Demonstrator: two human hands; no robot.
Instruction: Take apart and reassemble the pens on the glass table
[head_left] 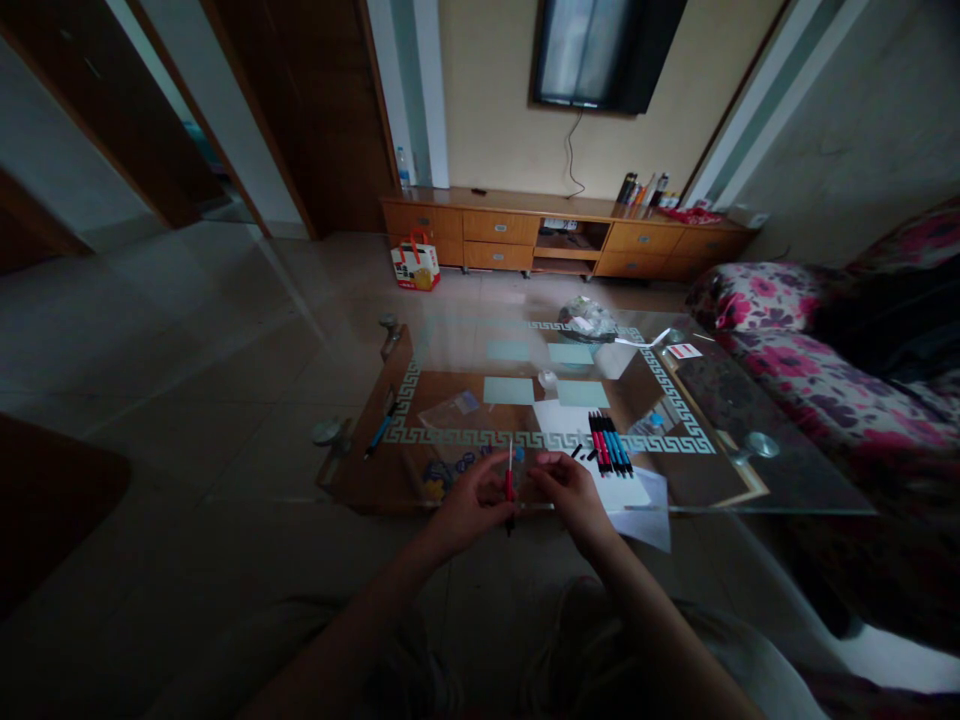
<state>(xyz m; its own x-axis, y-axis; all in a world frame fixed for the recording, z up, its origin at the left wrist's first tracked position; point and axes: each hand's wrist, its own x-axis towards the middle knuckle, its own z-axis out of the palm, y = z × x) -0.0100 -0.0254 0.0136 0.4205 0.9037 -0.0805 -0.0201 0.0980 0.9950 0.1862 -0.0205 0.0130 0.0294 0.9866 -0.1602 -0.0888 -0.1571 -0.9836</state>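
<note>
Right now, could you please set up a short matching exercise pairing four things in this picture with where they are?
Things:
1. red pen
2. row of pens
3. gift bag
4. television

Places:
A. on the wall above the wooden cabinet
B. on the floor in front of the cabinet
C. held between the left hand and right hand
D. lying on white paper on the glass table

Pairs: 1-C, 2-D, 3-B, 4-A

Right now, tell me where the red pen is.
In the head view the red pen stands roughly upright between the left hand and right hand, at the near edge of the glass table, left of the row of pens.
</note>
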